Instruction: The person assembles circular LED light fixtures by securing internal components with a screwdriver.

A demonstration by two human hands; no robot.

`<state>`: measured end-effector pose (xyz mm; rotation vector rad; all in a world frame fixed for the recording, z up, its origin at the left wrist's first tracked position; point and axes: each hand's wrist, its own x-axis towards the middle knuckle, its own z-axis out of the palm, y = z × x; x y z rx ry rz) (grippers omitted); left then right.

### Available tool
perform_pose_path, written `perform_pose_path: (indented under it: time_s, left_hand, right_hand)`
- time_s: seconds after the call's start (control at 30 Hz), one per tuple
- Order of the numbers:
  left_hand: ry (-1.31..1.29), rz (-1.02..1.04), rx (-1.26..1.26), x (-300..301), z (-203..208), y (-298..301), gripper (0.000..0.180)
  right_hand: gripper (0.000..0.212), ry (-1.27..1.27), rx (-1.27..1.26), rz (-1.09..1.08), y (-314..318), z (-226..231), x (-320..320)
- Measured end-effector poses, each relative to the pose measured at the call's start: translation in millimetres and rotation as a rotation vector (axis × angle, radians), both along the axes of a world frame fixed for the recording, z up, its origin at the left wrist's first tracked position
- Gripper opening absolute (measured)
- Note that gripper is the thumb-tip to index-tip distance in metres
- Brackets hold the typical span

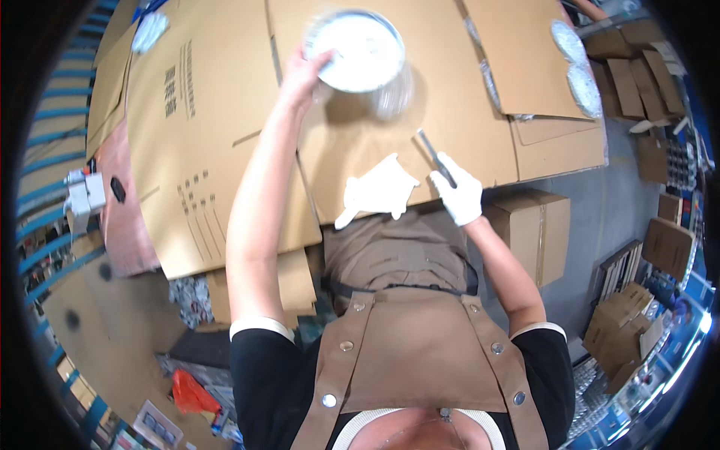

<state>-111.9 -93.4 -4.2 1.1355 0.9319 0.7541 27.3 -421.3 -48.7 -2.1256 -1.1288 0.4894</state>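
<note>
My bare left hand [302, 76] grips the edge of a round white dish [361, 54] with a dark blue rim, held up over the far part of the cardboard-covered table. Motion smears the dish a little. Just beneath its right side shows something clear and shiny, like plastic wrapping [393, 96]; its kind is hard to make out. On my right hand [460, 198] is a white glove, and its fingers close round a slim tool [436, 158] with a grey blade-like shaft and a dark handle, pointing up and left. A loose white glove [381, 189] lies at the table's near edge.
Flattened cardboard [202, 150] covers the table. Plastic-wrapped round items [582, 88] lie at its far right, another wrapped bundle [151, 31] at the far left. A closed carton [536, 234] stands below the right edge. More cartons [621, 330] and shelving line the right side.
</note>
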Motion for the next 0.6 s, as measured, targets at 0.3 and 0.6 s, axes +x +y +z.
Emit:
perform_pose_path:
  time_s: [0.3,0.6]
  left_hand:
    - [0.173,0.532,0.345,11.2,-112.5,195.9,0.067]
    - [0.55,0.621,0.3,-40.3,-93.8,103.5,0.07]
  right_hand:
    - [0.028,0.147,0.082,-0.335,14.7,17.4,69.5]
    - [0.059,-0.128,0.033,-1.462,39.4,8.7,382.1]
